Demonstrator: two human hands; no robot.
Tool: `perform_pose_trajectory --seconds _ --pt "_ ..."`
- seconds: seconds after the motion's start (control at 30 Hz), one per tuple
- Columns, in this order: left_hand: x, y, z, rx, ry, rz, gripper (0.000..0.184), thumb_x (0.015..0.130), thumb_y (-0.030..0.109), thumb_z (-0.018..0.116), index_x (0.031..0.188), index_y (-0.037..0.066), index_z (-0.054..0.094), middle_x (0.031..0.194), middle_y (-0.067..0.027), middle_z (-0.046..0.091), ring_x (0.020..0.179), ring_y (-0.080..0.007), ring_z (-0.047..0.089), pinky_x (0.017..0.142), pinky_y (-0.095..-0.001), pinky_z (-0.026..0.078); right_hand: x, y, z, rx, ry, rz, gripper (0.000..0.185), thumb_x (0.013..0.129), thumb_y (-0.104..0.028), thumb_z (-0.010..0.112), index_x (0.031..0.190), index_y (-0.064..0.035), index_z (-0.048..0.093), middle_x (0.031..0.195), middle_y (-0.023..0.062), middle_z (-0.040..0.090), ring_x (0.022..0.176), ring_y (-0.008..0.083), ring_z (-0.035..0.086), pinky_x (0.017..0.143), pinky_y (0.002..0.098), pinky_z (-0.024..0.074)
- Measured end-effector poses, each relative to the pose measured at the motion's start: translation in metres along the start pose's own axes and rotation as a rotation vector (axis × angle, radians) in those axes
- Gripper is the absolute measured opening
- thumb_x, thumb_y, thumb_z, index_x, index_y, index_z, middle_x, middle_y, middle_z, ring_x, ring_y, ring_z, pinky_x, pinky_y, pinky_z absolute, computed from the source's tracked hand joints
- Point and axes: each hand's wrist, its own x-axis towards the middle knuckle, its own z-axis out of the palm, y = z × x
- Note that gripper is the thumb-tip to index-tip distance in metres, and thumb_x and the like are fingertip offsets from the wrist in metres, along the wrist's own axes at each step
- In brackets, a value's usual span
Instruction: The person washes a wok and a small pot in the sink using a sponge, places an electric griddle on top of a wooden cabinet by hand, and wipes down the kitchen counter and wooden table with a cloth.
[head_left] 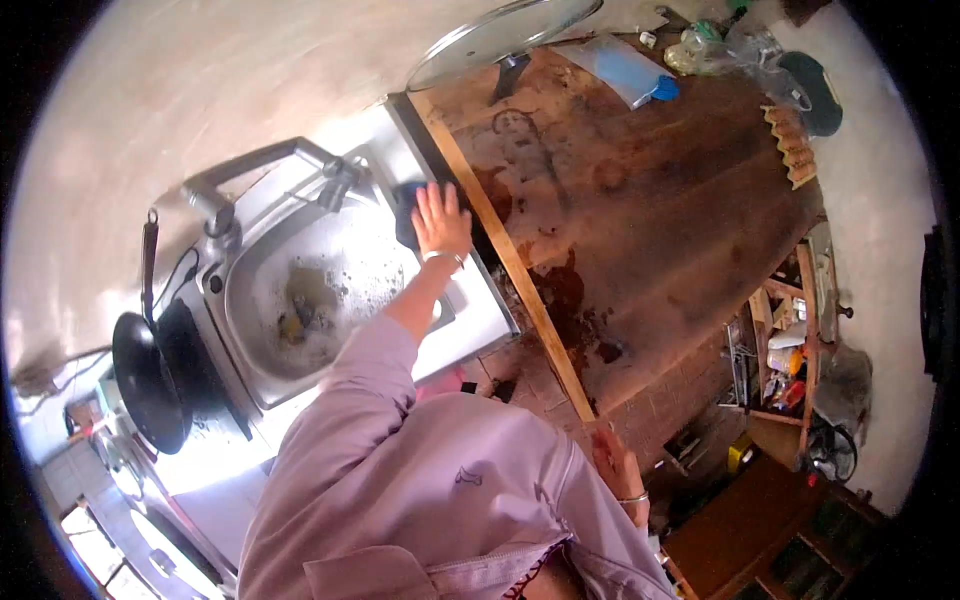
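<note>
My left hand (441, 222) lies flat on a dark cloth (406, 214) at the right rim of the metal sink (235, 310). Its fingers are stretched out and spread, and part of the cloth is hidden beneath it. Dirty water and food scraps (300, 312) lie in the basin. My right hand (617, 465) is low on the right, beside the near end of a pale wooden strip (505, 255). Its fingers look extended, with nothing visible in them; whether it touches the strip I cannot tell.
A tap (265, 160) arches over the basin. Black pans (150, 380) stand left of it. Wet patches mark the brown wooden top (660, 230). A glass lid (490, 45), plastic bags (615, 68) and an egg tray (790, 147) are at the back. A shelf (808, 340) stands right.
</note>
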Motion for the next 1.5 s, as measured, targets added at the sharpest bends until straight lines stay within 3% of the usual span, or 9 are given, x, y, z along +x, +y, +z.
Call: perform_pose_trajectory --seconds 0.4,0.87,1.07,1.17,1.23,1.3,1.33,1.4,1.5 --pt "-0.241 -0.026 -0.032 0.02 -0.344 0.342 0.05 0.085 0.023 0.043 0.132 0.017 0.024 0.139 -0.0052 0.016 0.129 -0.0238 0.011 0.103 -0.0399 0.016 -0.102 0.045 -0.007 -0.146 -0.093 -0.175 0.038 0.08 -0.004 0.05 0.117 -0.002 0.043 0.099 0.0138 0.057 0.09 0.0206 0.057 0.076 0.0285 0.0457" --pt "-0.375 -0.306 -0.089 0.044 0.057 -0.318 0.05 0.079 0.019 0.049 0.127 0.019 0.034 0.133 -0.0045 0.029 0.125 -0.0225 0.023 0.098 -0.0524 0.016 -0.082 0.021 0.065 -0.451 -0.269 -0.437 0.04 0.082 -0.005 0.051 0.121 -0.006 0.042 0.1 0.0136 0.058 0.09 0.0213 0.058 0.076 0.0296 0.0466" --pt "-0.416 -0.417 -0.111 0.096 0.194 -0.646 0.042 0.077 0.019 0.05 0.118 0.012 0.044 0.125 -0.01 0.039 0.114 -0.0276 0.037 0.094 -0.0441 0.027 -0.061 -0.078 0.104 -0.435 -0.345 -0.466 0.042 0.082 -0.006 0.051 0.122 -0.0053 0.039 0.103 0.0134 0.056 0.092 0.0205 0.057 0.078 0.029 0.0456" --pt "-0.458 -0.515 -0.074 -0.546 0.784 -0.98 0.03 0.076 0.012 0.05 0.105 0.005 0.053 0.101 -0.0187 0.053 0.096 -0.0344 0.049 0.08 -0.0368 0.04 -0.052 -0.096 0.114 -0.332 -0.319 -0.522 0.038 0.081 -0.012 0.05 0.118 -0.0071 0.042 0.098 0.0162 0.056 0.089 0.0293 0.056 0.076 0.0351 0.045" --pt "-0.481 -0.533 -0.066 -0.603 0.699 -1.175 0.031 0.074 0.007 0.051 0.103 0.0 0.052 0.092 -0.0194 0.056 0.085 -0.033 0.053 0.071 -0.0346 0.044 -0.048 -0.101 0.116 -0.328 -0.276 -0.522 0.037 0.081 -0.012 0.05 0.117 -0.0064 0.043 0.1 0.0164 0.056 0.089 0.0291 0.056 0.076 0.035 0.045" --pt "-0.474 -0.496 -0.123 -0.589 0.326 -1.296 0.033 0.071 0.005 0.052 0.103 -0.003 0.051 0.086 -0.0142 0.057 0.075 -0.0245 0.055 0.067 -0.0309 0.045 -0.042 -0.106 0.12 -0.312 -0.234 -0.52 0.036 0.081 -0.011 0.05 0.117 -0.0056 0.044 0.101 0.0166 0.056 0.09 0.029 0.056 0.077 0.035 0.0451" --pt "-0.459 -0.462 -0.156 -0.76 0.148 -1.302 0.034 0.07 0.006 0.053 0.102 -0.004 0.051 0.083 -0.0112 0.058 0.071 -0.0194 0.055 0.066 -0.0284 0.044 -0.04 -0.107 0.121 -0.315 -0.229 -0.48 0.036 0.081 -0.011 0.05 0.116 -0.0048 0.044 0.102 0.0167 0.056 0.092 0.0292 0.056 0.078 0.0349 0.0446" --pt "-0.46 -0.476 -0.097 -0.972 0.133 -0.808 0.029 0.071 0.009 0.053 0.097 -0.004 0.054 0.077 -0.0059 0.056 0.07 -0.0122 0.051 0.065 -0.0238 0.043 -0.033 -0.092 0.125 -0.284 -0.195 -0.475 0.038 0.08 -0.007 0.05 0.118 -0.0046 0.043 0.102 0.0147 0.056 0.093 0.0245 0.055 0.079 0.0321 0.0445" --pt "-0.352 -0.369 -0.158 -1.324 -0.01 -0.569 0.025 0.075 0.015 0.052 0.092 -0.003 0.056 0.076 -0.0007 0.054 0.07 -0.0112 0.049 0.064 -0.0231 0.04 -0.041 -0.102 0.126 -0.225 -0.147 -0.396 0.038 0.08 -0.006 0.05 0.118 -0.0044 0.043 0.1 0.0148 0.056 0.092 0.0231 0.056 0.081 0.0316 0.0439"
